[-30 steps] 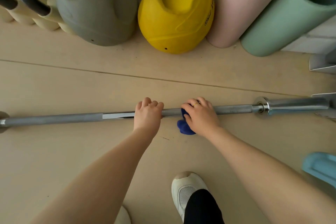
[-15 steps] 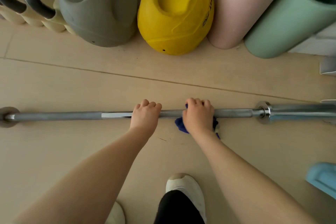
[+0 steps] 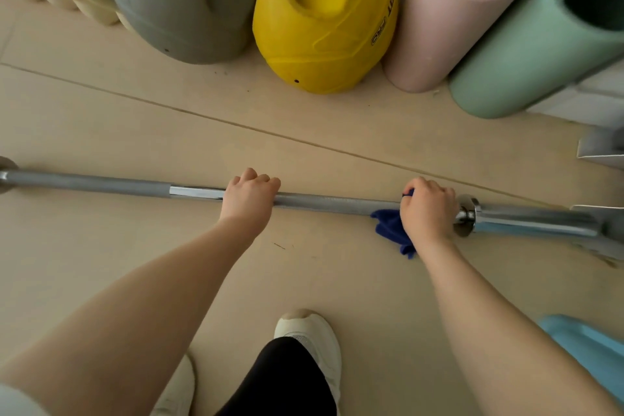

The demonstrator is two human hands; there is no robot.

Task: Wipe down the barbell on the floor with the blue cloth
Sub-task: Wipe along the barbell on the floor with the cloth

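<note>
**Two hands on the barbell, cloth near the collar**

The barbell (image 3: pixel 337 205) lies flat on the pale floor (image 3: pixel 101 118), running from the left edge of the view to the right edge and dipping slightly toward the right. All places below are given against this bar.

The left hand (image 3: pixel 248 201) sits on the bar's middle stretch, just right of a bright smooth band in the shaft. Its fingers are curled together over the top of the bar and wrap it; the thumb is out of sight beneath.

The right hand (image 3: pixel 426 213) sits further right along the bar, just beside the shiny collar (image 3: pixel 467 214) where the thicker sleeve begins. Its fingers are curled close together round the shaft, clamping the blue cloth (image 3: pixel 391 228) against the metal. A small edge of the cloth shows above the bar by the index finger, and the loose bulk hangs out on the near side of the bar, under the wrist, down onto the floor.

On the far side of the bar stands a row of gym weights: a grey kettlebell (image 3: pixel 182 3), a yellow kettlebell (image 3: pixel 324 27), a pink cylinder (image 3: pixel 449 17) and a green one (image 3: pixel 533 44), each touching or nearly touching its neighbour.

On the near side, a white shoe (image 3: pixel 310 334) and a black trouser leg (image 3: pixel 287 378) show between the forearms, and a light blue object (image 3: pixel 587 348) lies at the lower right.
</note>
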